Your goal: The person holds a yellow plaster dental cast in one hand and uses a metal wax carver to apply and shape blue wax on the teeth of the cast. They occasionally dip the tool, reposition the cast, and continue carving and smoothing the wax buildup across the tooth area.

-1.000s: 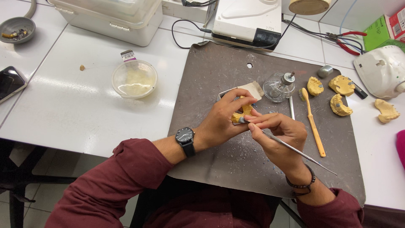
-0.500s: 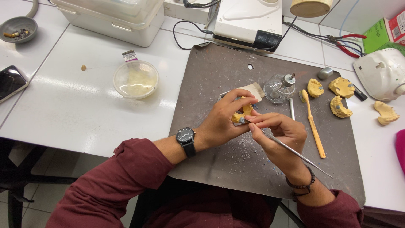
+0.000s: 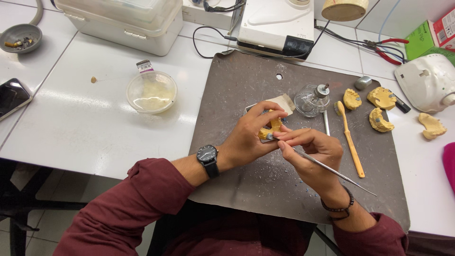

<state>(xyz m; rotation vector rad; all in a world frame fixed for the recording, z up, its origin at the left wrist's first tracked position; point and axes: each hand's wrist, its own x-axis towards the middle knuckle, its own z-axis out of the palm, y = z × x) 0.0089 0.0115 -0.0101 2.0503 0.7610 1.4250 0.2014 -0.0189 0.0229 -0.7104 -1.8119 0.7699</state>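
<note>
My right hand [image 3: 313,154] pinches thin metal instrument [image 3: 332,170] pen-style, tip against yellow dental cast [image 3: 271,129]. My left hand [image 3: 249,137], watch [image 3: 207,155] on wrist, fingers closed around cast, holds it above dark work mat [image 3: 237,95], mid-mat. Beyond: glass spirit lamp [image 3: 313,99], yellow toothbrush [image 3: 350,140] just right of hands, more yellow casts [image 3: 379,106] at mat's right edge. Left, on white table [image 3: 71,123]: clear plastic bowl [image 3: 151,92]; phone [image 3: 12,97] at far-left edge.
</note>
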